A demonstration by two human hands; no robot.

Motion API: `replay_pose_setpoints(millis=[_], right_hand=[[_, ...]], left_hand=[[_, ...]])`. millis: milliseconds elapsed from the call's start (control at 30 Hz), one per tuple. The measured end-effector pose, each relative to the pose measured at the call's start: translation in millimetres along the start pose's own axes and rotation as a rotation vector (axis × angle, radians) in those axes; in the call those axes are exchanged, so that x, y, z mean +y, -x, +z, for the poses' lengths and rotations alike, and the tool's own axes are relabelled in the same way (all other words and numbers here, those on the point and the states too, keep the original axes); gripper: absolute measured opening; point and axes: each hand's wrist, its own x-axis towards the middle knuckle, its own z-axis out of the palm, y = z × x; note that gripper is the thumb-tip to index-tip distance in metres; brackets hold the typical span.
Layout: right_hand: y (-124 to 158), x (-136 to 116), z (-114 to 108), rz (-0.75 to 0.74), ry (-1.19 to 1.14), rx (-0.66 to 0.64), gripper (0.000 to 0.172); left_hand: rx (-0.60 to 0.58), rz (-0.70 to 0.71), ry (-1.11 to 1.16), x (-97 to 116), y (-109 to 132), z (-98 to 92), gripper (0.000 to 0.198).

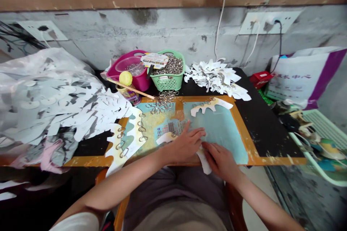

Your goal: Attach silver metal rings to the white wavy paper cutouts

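A curved white cut-out strip lies at the table's front edge, with a metal ring near its left end and its middle hidden under my hands. My left hand rests over it, fingers stretched out and thumb apart. On the strip's right part, my right hand has its fingers bent together at the edge; the fingertips are partly hidden. To the left lie white toothed strips with several metal rings along them. Another toothed strip with rings sits behind my hands. Loose metal rings are heaped at the back.
A pink basket and a green basket of rings stand at the back, beside a yellow-lidded jar and a stick. White cut-outs fill the left; another pile is back right. A crate stands right.
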Motion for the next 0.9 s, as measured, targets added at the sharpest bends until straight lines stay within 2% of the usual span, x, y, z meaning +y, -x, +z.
replay_pose_setpoints(millis=[200,300,467,567,700,767,900], right_hand=[[3.5,0.9,1.4,-0.086,0.048,-0.078,0.03],[3.7,1.2,1.1,-0.101,0.067,-0.105,0.03],[4.0,0.6,0.7,-0.107,0.083,-0.1,0.026],[3.6,-2.6,1.5,-0.09,0.103,-0.092,0.024],[2.7,-7.7,3.3,-0.031,0.12,-0.062,0.026],[3.0,-8.3,3.7,-0.027,0.121,-0.061,0.029],[4.7,-5.1,2.5,-0.084,0.107,-0.099,0.032]], left_hand=[[0.069,-0.184,0.264,3.6,15.0,-9.9,0.014],[0.067,-0.224,0.339,-3.5,15.1,-14.8,0.031],[-0.019,-0.15,0.254,-18.1,-1.1,-8.6,0.009],[-0.043,-0.087,0.239,-22.2,-8.5,-6.9,0.009],[0.019,0.024,0.111,-11.9,-0.7,-3.8,0.011],[0.061,0.018,0.051,-2.4,8.7,0.6,0.016],[0.095,-0.121,0.07,8.3,23.0,2.0,0.018]])
